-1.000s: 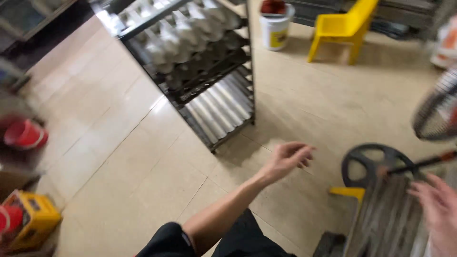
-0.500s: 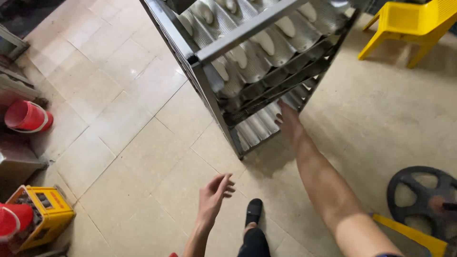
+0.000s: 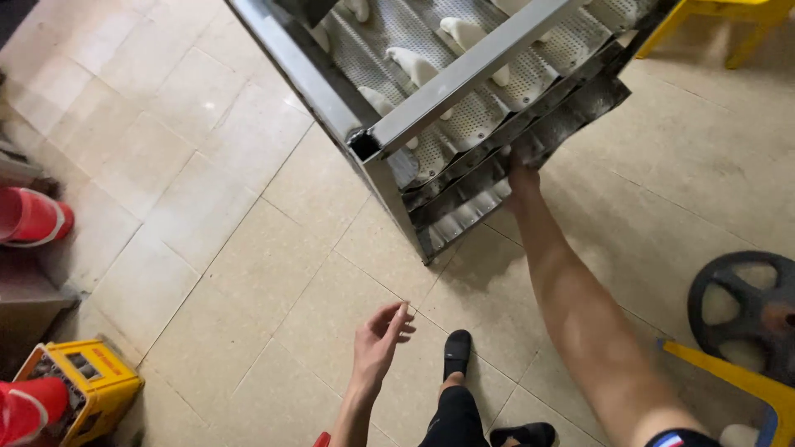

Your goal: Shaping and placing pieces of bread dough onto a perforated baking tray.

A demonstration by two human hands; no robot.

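Note:
A tall metal rack [image 3: 460,79] holds several perforated trays [image 3: 377,58] with white pieces of dough on them. My right hand [image 3: 522,170] reaches out to the edge of a lower tray [image 3: 571,108] on the rack's near side and grips it. My left hand [image 3: 379,341] hangs free above the tiled floor, fingers apart, holding nothing. My black shoe [image 3: 457,353] stands on the floor below the rack.
A yellow box-shaped device [image 3: 79,385] and red buckets [image 3: 31,217] stand at the left. A black wheel [image 3: 741,310] on a yellow stool is at the right. Part of a yellow chair [image 3: 729,21] shows at the top right.
I have come closer to the rack. My right hand has moved from open air to the edge of a lower tray; my left hand stays low and open.

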